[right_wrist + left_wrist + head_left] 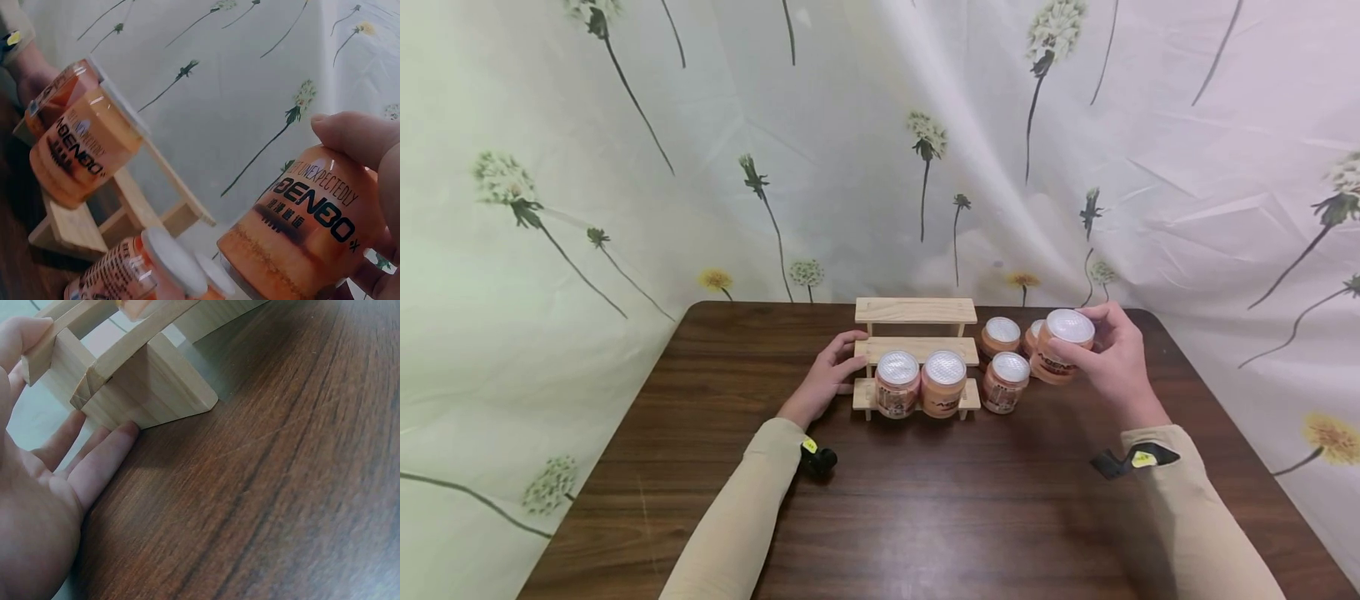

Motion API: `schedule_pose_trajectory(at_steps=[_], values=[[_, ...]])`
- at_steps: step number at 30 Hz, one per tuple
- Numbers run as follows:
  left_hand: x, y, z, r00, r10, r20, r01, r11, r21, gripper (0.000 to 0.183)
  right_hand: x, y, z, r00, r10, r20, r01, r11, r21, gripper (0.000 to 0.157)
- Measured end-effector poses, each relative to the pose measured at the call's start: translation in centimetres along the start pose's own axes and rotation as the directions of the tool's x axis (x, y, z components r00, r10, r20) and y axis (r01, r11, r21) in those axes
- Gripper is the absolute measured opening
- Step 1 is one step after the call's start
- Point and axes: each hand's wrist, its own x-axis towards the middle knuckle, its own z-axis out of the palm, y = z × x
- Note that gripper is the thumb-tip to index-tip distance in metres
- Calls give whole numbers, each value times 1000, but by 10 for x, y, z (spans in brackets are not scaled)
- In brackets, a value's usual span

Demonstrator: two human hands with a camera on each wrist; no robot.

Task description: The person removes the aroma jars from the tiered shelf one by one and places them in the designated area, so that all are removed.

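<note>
A three-step wooden rack stands on the table. Two orange jars with silvery-white lids, one left and one right, sit side by side on its lowest step. My left hand touches the rack's left end; in the left wrist view its fingers lie fairly straight against the wooden side panel. My right hand grips another orange jar, lid up and raised right of the rack, thumb across the near side. The right wrist view shows printed lettering on this held jar.
Right of the rack, orange jars stand on the table: one nearer, one farther back, and one partly hidden behind the held jar. A dandelion-print curtain hangs behind the dark wooden table.
</note>
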Motion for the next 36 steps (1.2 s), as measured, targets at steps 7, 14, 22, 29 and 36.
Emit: schedule_pose_trajectory(at_steps=[7, 14, 22, 29, 36], values=[[1, 0, -1, 1000, -4, 10, 3, 1000, 7, 44, -8, 10, -11, 999, 36, -16, -37, 995, -95, 46], [1, 0, 0, 1000, 5, 9, -5, 1000, -2, 43, -15, 19, -18, 998, 64, 10, -62, 984, -167, 49], [0, 0, 0, 1000, -1, 7, 1, 1000, 1, 44, -23, 32, -20, 992, 123, 30, -112, 963, -245, 53], [0, 1, 0, 1000, -7, 9, 7, 1000, 1, 45, -30, 42, -18, 981, 186, 57, -164, 949, -268, 54], [-1, 1, 0, 1000, -4, 3, 4, 1000, -9, 42, -35, 51, -15, 968, 245, 61, -216, 928, -304, 56]])
